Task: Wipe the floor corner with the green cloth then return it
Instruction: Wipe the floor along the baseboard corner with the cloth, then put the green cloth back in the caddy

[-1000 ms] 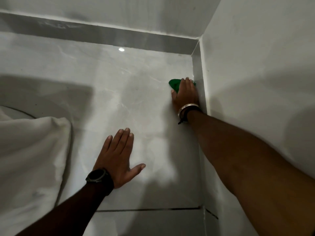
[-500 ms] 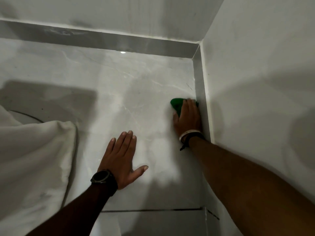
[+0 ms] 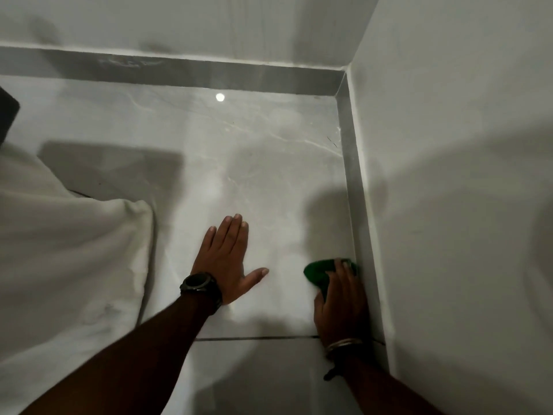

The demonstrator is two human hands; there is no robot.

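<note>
Bunched green cloth (image 3: pixel 319 271): on glossy grey tiled floor (image 3: pixel 269 163), touching right skirting (image 3: pixel 350 187). Right hand (image 3: pixel 341 301): grip pressed down onto cloth. Left hand (image 3: pixel 227 259): fingers spread flat, bracing. Risk: cloth slipping from beneath palm, leaving far corner unwiped.

The cloth (image 3: pixel 318 271) is deep green. The floor (image 3: pixel 239 151) is pale grey, veined with faint white marbling. The skirting (image 3: pixel 185 68) is darker grey, the walls (image 3: pixel 449 145) off-white, the sheet (image 3: pixel 68 259) white, the watch (image 3: pixel 199 282) black.
</note>
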